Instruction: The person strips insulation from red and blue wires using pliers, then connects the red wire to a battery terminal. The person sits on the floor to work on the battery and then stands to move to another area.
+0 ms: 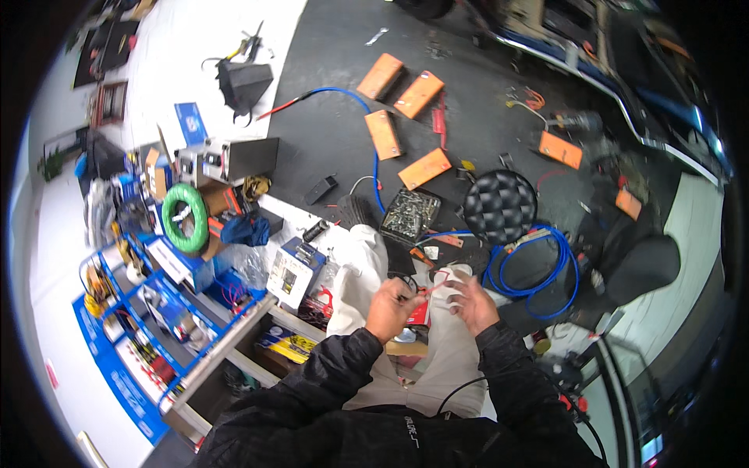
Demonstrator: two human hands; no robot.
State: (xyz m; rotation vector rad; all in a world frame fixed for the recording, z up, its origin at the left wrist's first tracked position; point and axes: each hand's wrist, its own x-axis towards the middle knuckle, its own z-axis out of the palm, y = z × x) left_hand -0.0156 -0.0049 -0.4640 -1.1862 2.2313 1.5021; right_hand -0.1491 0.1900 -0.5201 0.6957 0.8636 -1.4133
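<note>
Both my hands are held close together above my lap. My left hand (390, 310) is closed, with thumb and fingers pinching a thin red wire (437, 287). The wire runs across the short gap to my right hand (474, 306), whose curled fingertips meet its other end; their exact grip is too small to make out. Under the hands, between my legs, lies a flat red item (419, 314), partly covered. Just beyond are a black tray of small metal parts (410, 214) and a round black quilted stool seat (500, 207).
Orange blocks (419, 94) lie scattered on the dark floor ahead. A coiled blue cable (568, 273) is by my right leg. To my left stand a blue tool cart (203, 313), a green ring-shaped roll (200, 234) and a white-and-blue box (292, 273). A vehicle (624, 97) is at the far right.
</note>
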